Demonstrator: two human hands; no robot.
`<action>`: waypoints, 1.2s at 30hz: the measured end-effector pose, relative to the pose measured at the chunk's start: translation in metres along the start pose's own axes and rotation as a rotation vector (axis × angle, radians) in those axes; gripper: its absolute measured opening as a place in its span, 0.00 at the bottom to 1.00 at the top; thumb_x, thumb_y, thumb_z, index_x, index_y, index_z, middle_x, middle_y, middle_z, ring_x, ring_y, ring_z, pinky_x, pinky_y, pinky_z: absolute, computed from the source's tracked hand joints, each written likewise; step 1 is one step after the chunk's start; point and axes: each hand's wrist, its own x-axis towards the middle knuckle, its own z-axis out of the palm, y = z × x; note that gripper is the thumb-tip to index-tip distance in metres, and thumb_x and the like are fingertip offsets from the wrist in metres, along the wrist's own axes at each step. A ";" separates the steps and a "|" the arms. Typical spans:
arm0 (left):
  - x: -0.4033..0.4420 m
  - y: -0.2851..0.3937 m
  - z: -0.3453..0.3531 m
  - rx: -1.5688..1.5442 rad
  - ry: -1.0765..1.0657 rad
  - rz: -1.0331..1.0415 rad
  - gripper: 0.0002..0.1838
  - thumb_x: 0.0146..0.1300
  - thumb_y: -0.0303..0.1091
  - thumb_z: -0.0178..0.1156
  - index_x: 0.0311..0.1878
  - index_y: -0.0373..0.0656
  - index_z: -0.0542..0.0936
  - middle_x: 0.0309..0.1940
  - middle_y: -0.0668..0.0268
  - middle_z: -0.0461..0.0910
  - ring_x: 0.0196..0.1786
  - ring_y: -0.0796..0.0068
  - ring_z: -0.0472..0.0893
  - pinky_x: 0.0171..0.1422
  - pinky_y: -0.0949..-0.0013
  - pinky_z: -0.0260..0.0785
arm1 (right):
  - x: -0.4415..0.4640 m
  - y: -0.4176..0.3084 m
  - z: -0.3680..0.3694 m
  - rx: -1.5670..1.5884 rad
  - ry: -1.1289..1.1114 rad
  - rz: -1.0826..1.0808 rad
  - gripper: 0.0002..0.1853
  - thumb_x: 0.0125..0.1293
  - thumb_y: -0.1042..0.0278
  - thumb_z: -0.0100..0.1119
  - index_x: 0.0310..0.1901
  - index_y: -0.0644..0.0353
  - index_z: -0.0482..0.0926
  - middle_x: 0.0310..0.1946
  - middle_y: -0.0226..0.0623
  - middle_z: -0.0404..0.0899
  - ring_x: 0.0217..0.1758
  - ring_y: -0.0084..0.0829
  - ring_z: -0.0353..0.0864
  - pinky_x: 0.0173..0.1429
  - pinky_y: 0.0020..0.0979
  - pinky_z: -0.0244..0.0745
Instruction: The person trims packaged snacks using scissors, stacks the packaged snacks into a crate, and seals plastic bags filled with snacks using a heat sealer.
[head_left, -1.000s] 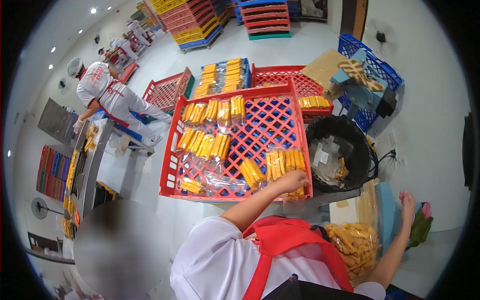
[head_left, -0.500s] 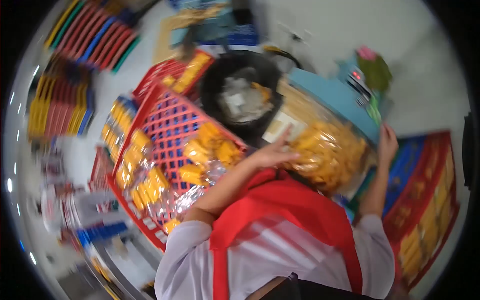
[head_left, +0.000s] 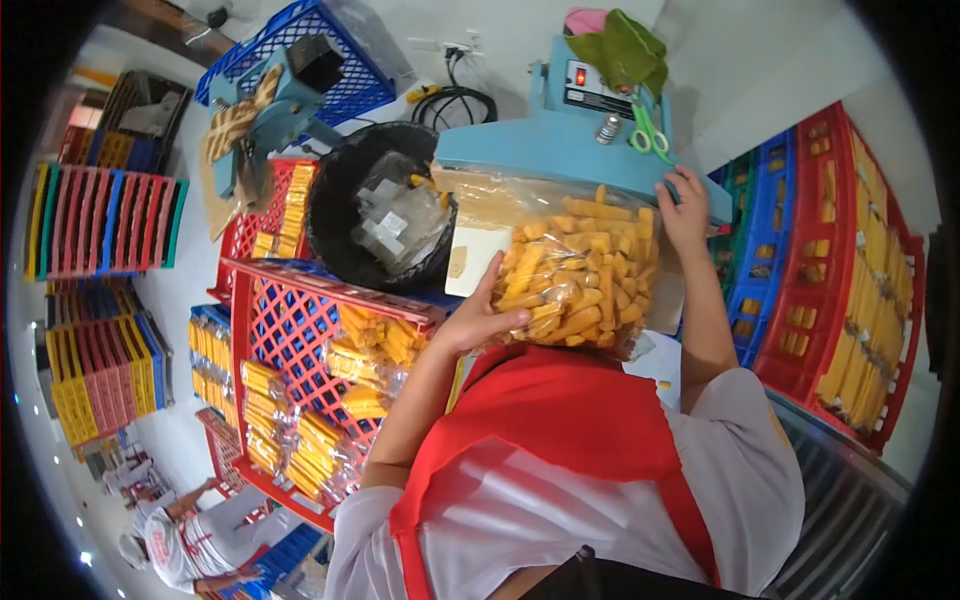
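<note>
Where the left hand point(head_left: 476, 320) was over the red crate point(head_left: 345, 296) a second ago, it now touches the filled bag point(head_left: 580, 278), mid-frame; work has shifted there. Right hand point(head_left: 685, 207) beside blue machine point(head_left: 555, 158) (both grips indeterminable).

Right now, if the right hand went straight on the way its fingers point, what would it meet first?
Most likely the blue machine, whose near edge lies just ahead of the right hand; the green-handled scissors show just beyond. Depth is unclear, so it may already be touching.
</note>
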 end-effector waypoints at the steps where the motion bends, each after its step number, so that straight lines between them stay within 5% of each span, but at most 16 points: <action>1: 0.000 -0.002 0.000 0.003 -0.017 -0.002 0.53 0.46 0.37 0.65 0.64 0.40 0.35 0.61 0.45 0.47 0.63 0.62 0.53 0.63 0.68 0.49 | -0.001 -0.001 0.001 -0.051 0.006 -0.043 0.11 0.50 0.68 0.58 0.34 0.64 0.76 0.42 0.45 0.71 0.45 0.43 0.70 0.48 0.35 0.65; 22: -0.004 0.001 0.004 -0.171 -0.025 -0.036 0.49 0.50 0.32 0.62 0.65 0.41 0.36 0.60 0.51 0.51 0.60 0.67 0.58 0.61 0.70 0.52 | -0.005 -0.009 0.001 -0.143 0.052 -0.100 0.12 0.52 0.66 0.55 0.36 0.63 0.75 0.43 0.46 0.71 0.47 0.45 0.69 0.51 0.37 0.63; 36: -0.010 -0.016 0.000 0.042 0.027 -0.011 0.56 0.44 0.59 0.60 0.63 0.34 0.38 0.61 0.47 0.49 0.64 0.60 0.51 0.66 0.69 0.44 | -0.006 0.014 0.011 -0.274 -0.027 -0.302 0.15 0.62 0.64 0.44 0.41 0.67 0.73 0.46 0.50 0.70 0.49 0.47 0.68 0.51 0.40 0.64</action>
